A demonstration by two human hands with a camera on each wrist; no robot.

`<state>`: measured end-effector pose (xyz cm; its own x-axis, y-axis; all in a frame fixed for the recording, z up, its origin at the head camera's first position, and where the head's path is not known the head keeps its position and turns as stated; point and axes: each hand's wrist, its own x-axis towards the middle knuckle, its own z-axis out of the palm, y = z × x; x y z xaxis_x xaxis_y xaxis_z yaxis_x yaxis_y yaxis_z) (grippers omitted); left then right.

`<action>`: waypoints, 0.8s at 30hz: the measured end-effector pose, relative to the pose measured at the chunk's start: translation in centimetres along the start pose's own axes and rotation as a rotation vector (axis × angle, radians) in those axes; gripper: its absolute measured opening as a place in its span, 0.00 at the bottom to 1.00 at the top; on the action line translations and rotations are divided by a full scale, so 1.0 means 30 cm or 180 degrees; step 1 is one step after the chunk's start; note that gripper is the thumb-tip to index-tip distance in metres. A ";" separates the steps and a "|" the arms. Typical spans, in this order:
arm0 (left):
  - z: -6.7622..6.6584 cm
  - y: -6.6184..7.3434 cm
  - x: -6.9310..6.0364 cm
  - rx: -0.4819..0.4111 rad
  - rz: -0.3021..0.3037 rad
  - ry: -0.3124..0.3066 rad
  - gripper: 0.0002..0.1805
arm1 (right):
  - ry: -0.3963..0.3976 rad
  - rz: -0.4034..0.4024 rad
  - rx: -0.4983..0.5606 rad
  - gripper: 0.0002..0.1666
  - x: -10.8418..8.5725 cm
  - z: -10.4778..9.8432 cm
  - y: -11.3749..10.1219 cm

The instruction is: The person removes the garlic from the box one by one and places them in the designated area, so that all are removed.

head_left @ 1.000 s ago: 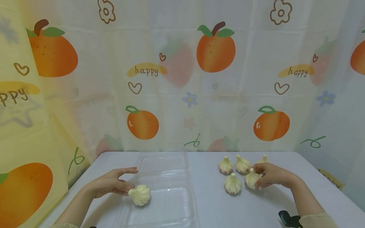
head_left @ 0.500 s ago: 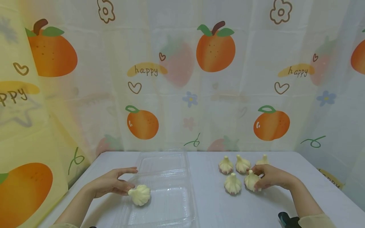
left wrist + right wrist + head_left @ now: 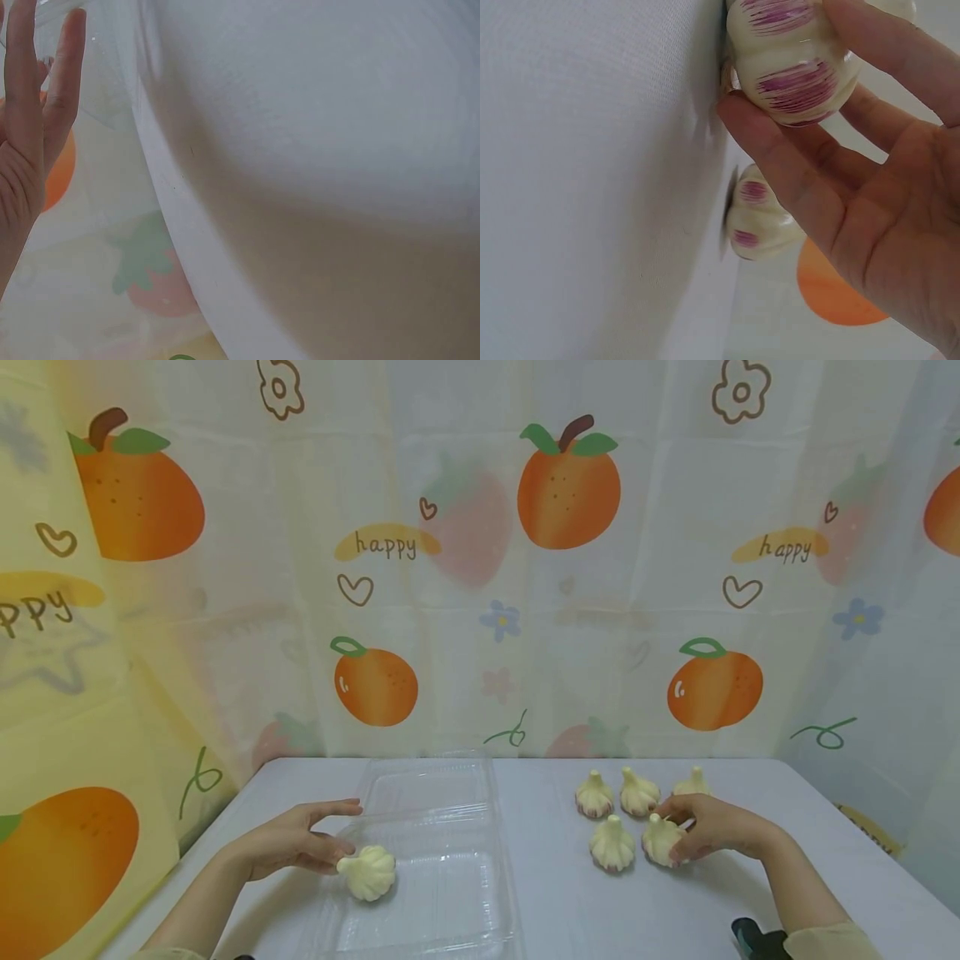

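In the head view my left hand (image 3: pixel 288 843) reaches over the left side of a clear plastic container (image 3: pixel 468 893). A garlic bulb (image 3: pixel 370 873) lies on its side in it, stem toward my fingers; whether they touch the stem, I cannot tell. The left wrist view shows extended fingers (image 3: pixel 64 75) and no garlic. On the right, my right hand (image 3: pixel 723 827) grips another garlic bulb (image 3: pixel 662 841) low at the table, between thumb and fingers. Purple streaks mark this bulb's underside in the right wrist view, where a second garlic bulb (image 3: pixel 761 214) sits beyond the hand.
More garlic bulbs stand close by: one in front-left (image 3: pixel 612 845), two behind (image 3: pixel 594 795) (image 3: pixel 639 793), and one partly hidden bulb (image 3: pixel 692 781) behind the right hand. The container's lid (image 3: pixel 427 785) lies folded back. A printed curtain (image 3: pixel 465 610) hangs behind the white table (image 3: pixel 555 902).
My right hand and the garlic bulb it grips have shifted very slightly left, and the bulb has tilted a little. My left hand and the bulb in the container stay still.
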<state>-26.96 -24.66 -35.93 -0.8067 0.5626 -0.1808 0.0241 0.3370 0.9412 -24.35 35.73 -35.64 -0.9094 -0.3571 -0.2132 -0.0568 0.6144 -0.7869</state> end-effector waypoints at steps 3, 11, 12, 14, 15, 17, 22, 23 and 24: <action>-0.002 -0.002 0.001 0.0003 0.0005 -0.0002 0.43 | -0.0014 0.0032 0.0028 0.38 0.001 0.000 -0.003; -0.002 -0.001 0.001 -0.0005 0.0018 -0.0009 0.43 | -0.0026 0.0050 0.0051 0.38 -0.002 -0.005 0.000; -0.002 -0.001 0.001 -0.0006 0.0019 -0.0010 0.43 | -0.0027 0.0059 0.0051 0.38 -0.002 -0.005 0.001; -0.001 -0.001 0.001 -0.0007 0.0014 -0.0014 0.43 | -0.0026 0.0067 0.0041 0.37 -0.002 -0.006 0.001; -0.001 -0.001 0.002 -0.0008 0.0010 -0.0012 0.43 | -0.0022 0.0073 0.0035 0.37 -0.003 -0.005 0.000; -0.001 -0.001 0.002 -0.0002 0.0005 -0.0011 0.43 | -0.0017 0.0082 0.0017 0.37 -0.003 -0.005 -0.003; -0.001 0.000 0.002 0.0006 -0.0003 -0.0012 0.43 | 0.0030 0.0170 -0.0069 0.37 -0.006 -0.005 -0.016; -0.001 0.000 0.003 0.0009 -0.0003 -0.0013 0.43 | 0.0041 0.0199 -0.0083 0.37 -0.007 -0.005 -0.019; 0.000 0.001 0.003 0.0008 -0.0005 -0.0014 0.44 | 0.0045 0.0208 -0.0105 0.36 -0.008 -0.005 -0.021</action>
<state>-27.03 -24.61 -35.92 -0.8041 0.5654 -0.1836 0.0244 0.3400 0.9401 -24.16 35.53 -35.00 -0.9173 -0.3058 -0.2551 -0.0105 0.6590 -0.7520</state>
